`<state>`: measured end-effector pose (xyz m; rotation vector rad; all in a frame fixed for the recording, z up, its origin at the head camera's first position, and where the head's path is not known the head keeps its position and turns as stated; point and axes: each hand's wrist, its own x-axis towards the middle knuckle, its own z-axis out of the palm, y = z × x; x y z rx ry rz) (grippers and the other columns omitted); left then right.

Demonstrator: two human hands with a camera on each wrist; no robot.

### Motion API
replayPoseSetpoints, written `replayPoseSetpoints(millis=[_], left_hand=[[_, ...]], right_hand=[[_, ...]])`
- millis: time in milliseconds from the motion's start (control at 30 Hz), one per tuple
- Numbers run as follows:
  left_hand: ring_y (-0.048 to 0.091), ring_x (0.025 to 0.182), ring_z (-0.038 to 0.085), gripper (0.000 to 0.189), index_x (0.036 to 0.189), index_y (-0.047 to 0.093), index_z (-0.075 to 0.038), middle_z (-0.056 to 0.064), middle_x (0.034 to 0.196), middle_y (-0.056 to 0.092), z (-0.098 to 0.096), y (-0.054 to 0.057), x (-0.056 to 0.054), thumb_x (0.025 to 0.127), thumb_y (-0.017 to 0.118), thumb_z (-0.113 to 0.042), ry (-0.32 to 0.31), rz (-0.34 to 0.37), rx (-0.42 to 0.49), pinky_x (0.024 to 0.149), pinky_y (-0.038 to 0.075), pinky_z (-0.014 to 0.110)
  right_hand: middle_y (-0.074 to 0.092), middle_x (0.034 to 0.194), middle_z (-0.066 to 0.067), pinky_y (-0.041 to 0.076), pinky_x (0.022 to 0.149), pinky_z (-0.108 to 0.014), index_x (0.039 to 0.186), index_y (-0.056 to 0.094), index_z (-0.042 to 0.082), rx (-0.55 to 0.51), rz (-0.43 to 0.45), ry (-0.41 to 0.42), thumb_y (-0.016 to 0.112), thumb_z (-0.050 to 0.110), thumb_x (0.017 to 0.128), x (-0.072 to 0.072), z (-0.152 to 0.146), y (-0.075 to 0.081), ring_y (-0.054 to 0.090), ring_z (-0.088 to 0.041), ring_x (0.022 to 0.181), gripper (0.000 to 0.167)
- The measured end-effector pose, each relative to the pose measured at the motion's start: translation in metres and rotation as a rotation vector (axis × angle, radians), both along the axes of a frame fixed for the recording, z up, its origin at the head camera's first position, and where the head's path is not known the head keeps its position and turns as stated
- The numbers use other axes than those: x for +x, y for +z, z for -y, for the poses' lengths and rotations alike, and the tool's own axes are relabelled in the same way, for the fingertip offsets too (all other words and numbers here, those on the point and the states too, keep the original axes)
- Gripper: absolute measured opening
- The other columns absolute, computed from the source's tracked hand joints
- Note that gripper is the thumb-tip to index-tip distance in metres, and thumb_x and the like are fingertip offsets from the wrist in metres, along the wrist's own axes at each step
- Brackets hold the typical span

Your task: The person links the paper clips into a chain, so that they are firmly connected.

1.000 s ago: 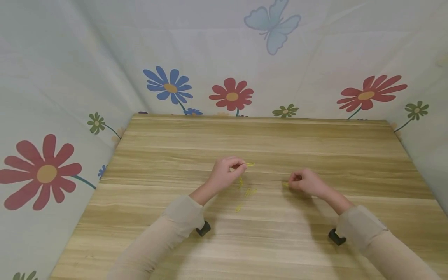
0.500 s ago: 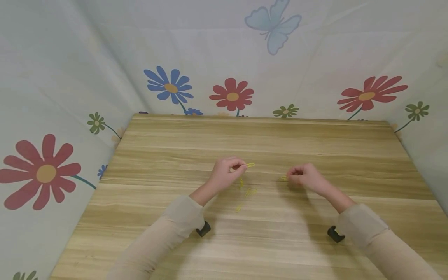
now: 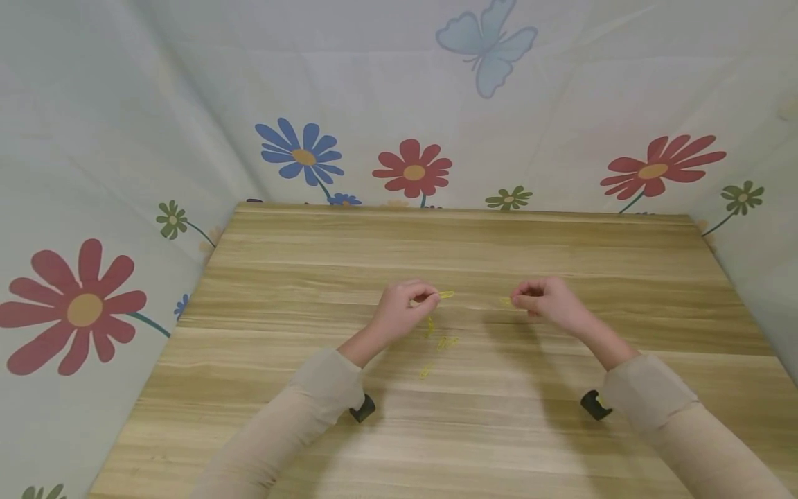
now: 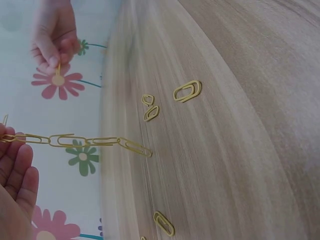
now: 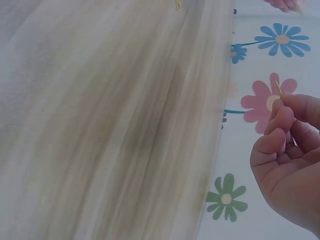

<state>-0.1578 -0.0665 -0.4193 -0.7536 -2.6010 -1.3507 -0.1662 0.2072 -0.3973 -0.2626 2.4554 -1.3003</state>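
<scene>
1. Paper clip chain (image 4: pixel 86 141): yellow, at least 4 links in sight, hanging from the left hand (image 3: pixel 400 305) above the table (image 3: pixel 399 443); whether its lowest link touches the wood, cannot tell. Left thumb and forefinger pinch its upper part; 1 yellow loop (image 3: pixel 446 294) juts past the fingertips toward the right. Handling, as judged: very light, limp at every joint, each link stiff yet springy; likely to swing or twist. Best hold: the end link, by its side wires, loop left free.

2. Single clip (image 5: pixel 280 91): yellow, seen nearly edge-on, raised off the table between thumb and forefinger of the right hand (image 3: pixel 551 303), free end toward the left hand. The hands stand apart, level with each other. Handling, as judged: near weightless, smooth, apt to slip or turn in the fingers; hardly fragile, though hard prying could bend it. Best hold: the far end, flat between the pads.

3. Loose clips (image 4: pixel 187 91): 4 whole on the table, 2 of them close together, plus 1 sliver at the view's lower edge. Thin round wire, nested oval loops.

4. Table: flat, pale wood-grain boards, faint sheen.

5. Backdrop (image 3: pixel 349 90): creased white cloth, printed flowers, 1 pale blue butterfly.

6. Sleeves (image 3: pixel 287 423): beige, soft fabric.
</scene>
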Motion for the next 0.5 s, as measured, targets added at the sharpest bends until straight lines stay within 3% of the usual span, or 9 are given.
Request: replayPoseSetpoints(millis=[167,500], left_hand=[[0.060,0.077,0.011,0.017,0.082,0.068,-0.004,0.003,0.084,0.066,0.000,-0.002,-0.001,0.085,0.055,-0.016,-0.007,0.000,-0.009,0.069,0.050,0.020],[0.060,0.076,0.010,0.017,0.082,0.068,-0.007,0.002,0.083,0.066,-0.001,-0.005,-0.003,0.085,0.055,-0.017,-0.010,-0.010,-0.015,0.068,0.050,0.018]], right_hand=[[0.055,0.072,-0.003,0.045,0.053,-0.025,0.096,0.059,-0.007,-0.025,0.002,0.001,0.056,0.015,0.086,-0.002,0.004,0.006,0.046,-0.009,0.058,0.024],[0.054,0.071,-0.002,0.044,0.055,-0.024,0.096,0.060,-0.005,-0.056,0.021,0.017,0.058,0.017,0.085,0.001,0.020,0.019,0.047,-0.012,0.060,0.024]])
